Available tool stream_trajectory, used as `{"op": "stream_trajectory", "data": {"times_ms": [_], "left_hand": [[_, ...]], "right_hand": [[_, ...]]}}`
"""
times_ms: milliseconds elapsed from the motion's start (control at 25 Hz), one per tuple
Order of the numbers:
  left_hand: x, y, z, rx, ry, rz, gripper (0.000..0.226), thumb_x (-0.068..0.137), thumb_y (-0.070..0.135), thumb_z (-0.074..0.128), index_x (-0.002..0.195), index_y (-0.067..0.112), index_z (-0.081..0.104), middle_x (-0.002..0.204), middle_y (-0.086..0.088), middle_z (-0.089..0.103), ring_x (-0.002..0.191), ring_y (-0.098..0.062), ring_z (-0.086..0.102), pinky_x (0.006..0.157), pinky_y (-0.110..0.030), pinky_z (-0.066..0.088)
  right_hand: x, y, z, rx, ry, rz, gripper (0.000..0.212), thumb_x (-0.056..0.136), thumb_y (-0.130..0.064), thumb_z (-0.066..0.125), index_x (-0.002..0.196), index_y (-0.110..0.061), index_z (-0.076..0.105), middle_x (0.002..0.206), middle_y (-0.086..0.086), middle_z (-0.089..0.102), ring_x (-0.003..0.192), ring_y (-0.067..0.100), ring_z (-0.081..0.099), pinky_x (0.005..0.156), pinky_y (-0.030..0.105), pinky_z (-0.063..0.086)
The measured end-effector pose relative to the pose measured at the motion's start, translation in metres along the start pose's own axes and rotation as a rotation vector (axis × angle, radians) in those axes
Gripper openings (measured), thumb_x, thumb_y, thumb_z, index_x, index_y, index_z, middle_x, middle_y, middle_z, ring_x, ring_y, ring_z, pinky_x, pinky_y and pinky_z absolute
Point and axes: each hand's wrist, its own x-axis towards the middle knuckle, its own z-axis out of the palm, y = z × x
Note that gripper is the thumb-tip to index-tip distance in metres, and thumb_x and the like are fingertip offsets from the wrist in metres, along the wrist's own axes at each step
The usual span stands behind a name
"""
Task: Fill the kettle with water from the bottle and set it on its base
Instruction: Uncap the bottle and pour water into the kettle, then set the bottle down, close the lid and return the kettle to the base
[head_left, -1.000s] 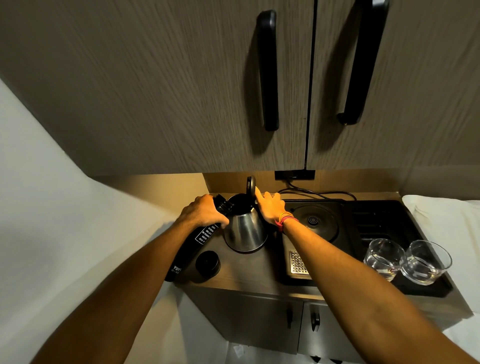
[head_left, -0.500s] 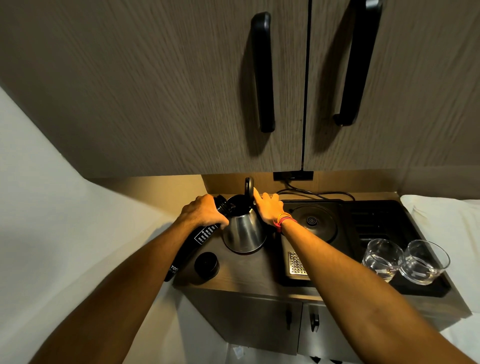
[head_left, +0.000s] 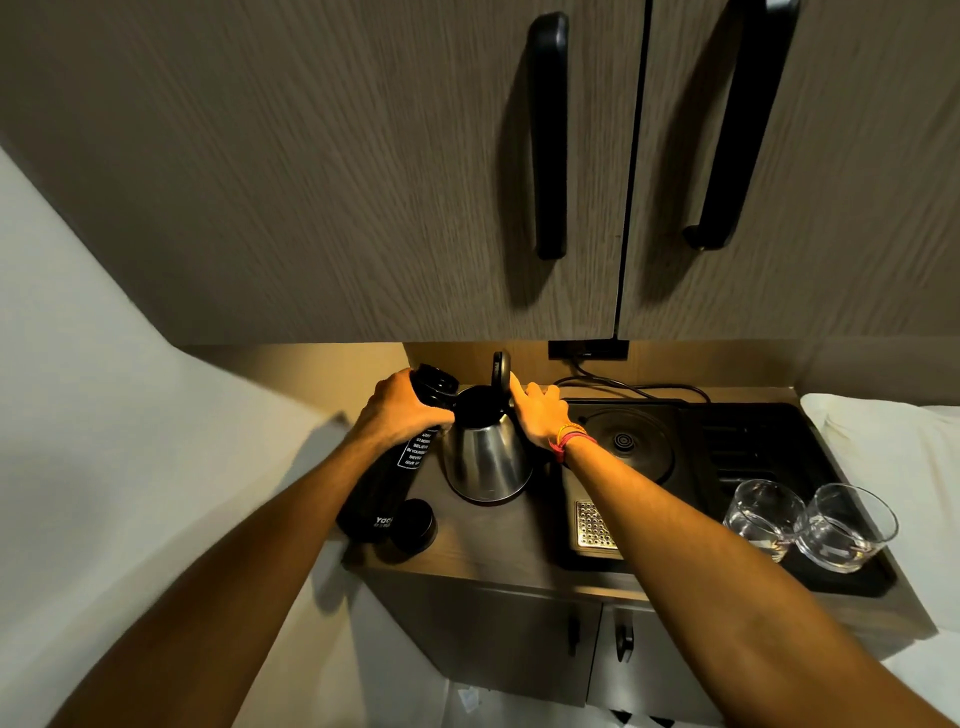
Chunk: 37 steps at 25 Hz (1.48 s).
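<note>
A steel kettle (head_left: 485, 462) stands on the wooden counter with its black lid (head_left: 500, 375) flipped up. My left hand (head_left: 402, 413) grips a black bottle (head_left: 387, 480) with white lettering, tilted so its mouth rests at the kettle's open rim. My right hand (head_left: 540, 415) holds the kettle's handle side, with a finger against the raised lid. The round black kettle base (head_left: 626, 441) sits empty on the black tray (head_left: 852, 582) just right of the kettle. The bottle's black cap (head_left: 414, 526) lies on the counter near the front left corner.
Two clear glasses (head_left: 763, 517) (head_left: 844, 525) stand on the tray's right side. A metal drip grate (head_left: 595, 525) is set in the tray's front left. A power cord (head_left: 631, 387) runs to a wall socket behind. Cabinet doors with black handles (head_left: 548, 135) hang overhead. White bedding (head_left: 893, 447) lies to the right.
The bottle's neck has come a little higher against the kettle's rim. Both hands keep their holds. The view has shifted slightly.
</note>
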Motion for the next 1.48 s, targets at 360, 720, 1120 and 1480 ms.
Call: {"op": "stream_trajectory", "data": {"times_ms": [360,720,1120,1480], "left_hand": [[0.004,-0.041,-0.005,-0.434,0.458,-0.165,0.082,0.064,0.027,0.095,0.132,0.008,0.055,0.121,-0.013,0.069,0.103,-0.027,0.071,0.082,-0.032,0.057],[0.003,-0.062,0.013,-0.586,0.384,-0.230,0.082,0.064,0.025,0.096,0.134,0.008,0.057,0.130,-0.015,0.068,0.118,-0.033,0.067,0.100,-0.047,0.057],[-0.033,-0.100,0.029,-0.347,-0.049,-0.316,0.084,0.066,0.032,0.095,0.137,0.007,0.058,0.135,-0.016,0.067,0.120,-0.030,0.065,0.105,-0.046,0.053],[-0.070,-0.090,0.080,0.439,-0.065,-0.236,0.067,0.080,0.049,0.078,0.131,0.008,0.061,0.126,-0.017,0.064,0.114,-0.036,0.064,0.095,-0.048,0.057]], "right_hand": [[0.002,-0.002,0.002,0.091,-0.004,0.081,0.062,0.098,-0.035,0.033,0.152,-0.031,0.003,0.140,0.025,0.039,0.127,0.048,0.035,0.106,0.055,0.034],[0.008,-0.004,0.004,0.088,-0.025,0.104,0.060,0.098,-0.040,0.030,0.151,-0.032,0.003,0.143,0.025,0.036,0.130,0.050,0.031,0.108,0.059,0.032],[0.012,-0.043,0.002,0.184,0.069,0.456,0.110,0.059,-0.093,0.038,0.122,-0.003,0.053,0.131,0.024,0.045,0.119,0.045,0.044,0.100,0.055,0.043],[0.018,-0.059,0.019,-0.032,0.153,0.168,0.094,0.078,-0.084,0.013,0.151,-0.025,0.014,0.163,0.003,0.010,0.150,0.036,-0.004,0.106,0.076,-0.008]]}}
